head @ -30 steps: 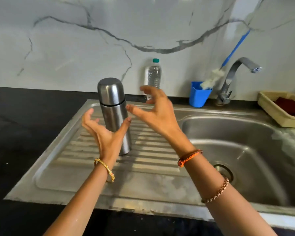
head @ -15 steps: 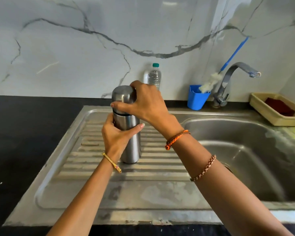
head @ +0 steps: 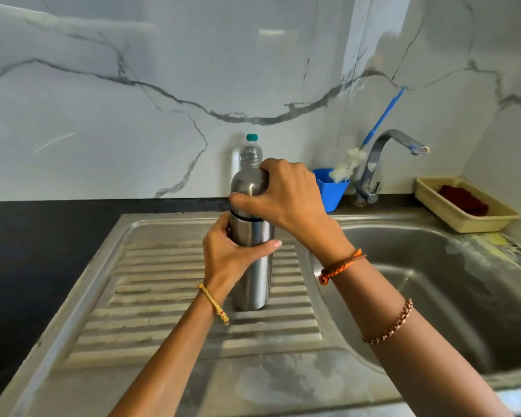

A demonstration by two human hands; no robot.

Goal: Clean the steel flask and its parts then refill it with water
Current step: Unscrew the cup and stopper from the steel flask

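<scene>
upright on the ribbed drainboard (head: 163, 296): steel flask (head: 253, 266), left hand (head: 232, 257) wrapped round its body, right hand (head: 286, 194) clamped over its cap (head: 247, 183). open basin (head: 433, 281) just right. behind, water bottle (head: 250, 152) mostly hidden.

Single head-worn wide-angle view, forward and downward, close over the sink (head: 433, 296) drainboard, facing the marble wall (head: 163, 85).
</scene>
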